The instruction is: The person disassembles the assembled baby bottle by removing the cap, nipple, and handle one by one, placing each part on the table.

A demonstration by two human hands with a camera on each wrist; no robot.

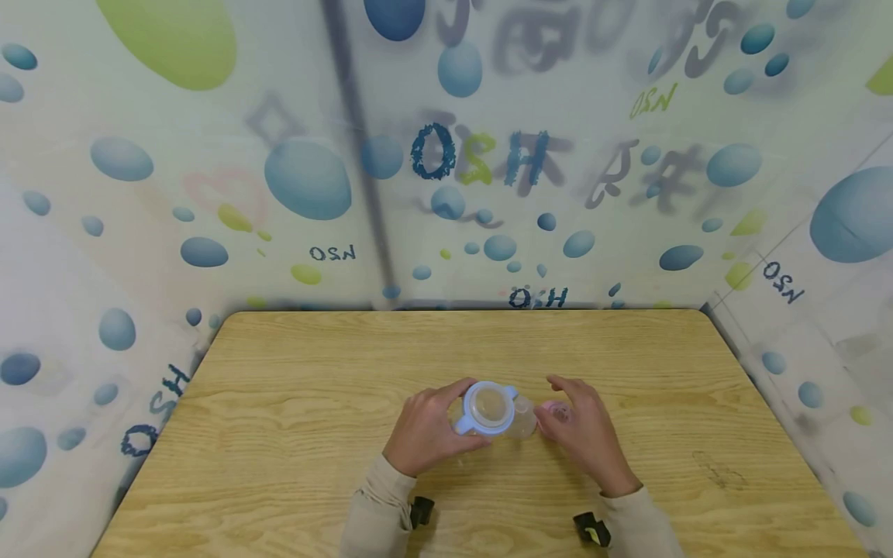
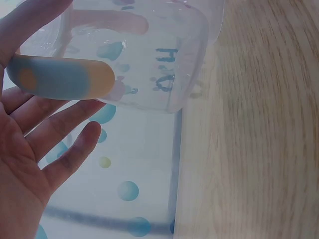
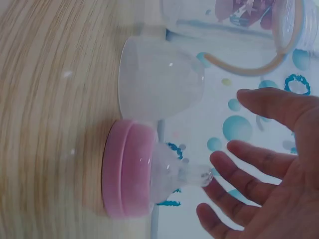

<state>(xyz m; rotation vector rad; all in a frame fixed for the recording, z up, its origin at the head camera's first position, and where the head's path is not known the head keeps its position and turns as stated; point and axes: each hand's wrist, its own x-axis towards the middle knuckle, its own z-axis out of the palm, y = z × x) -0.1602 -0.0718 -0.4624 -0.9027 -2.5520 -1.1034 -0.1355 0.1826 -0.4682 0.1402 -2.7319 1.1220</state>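
Observation:
My left hand [image 1: 427,431] holds a clear baby bottle [image 2: 164,64] at its neck, thumb on one side and fingers on the other. The bottle's round mouth, ringed by a light-blue handle piece [image 1: 469,423], faces up in the head view. Beside the bottle a translucent dome cap [image 3: 157,79] stands on the table. Next to the cap sits a pink collar [image 3: 128,172] with a clear nipple [image 3: 172,172] pointing up. My right hand [image 1: 586,434] is at the nipple, its fingers spread and loosely bent with nothing gripped.
A wood-grain table [image 1: 314,372] lies beneath everything. Behind it and at both sides rise white walls [image 1: 593,101] printed with blue and green bubbles and letters. A small black device [image 1: 422,512] is on the left wrist, another [image 1: 591,530] on the right.

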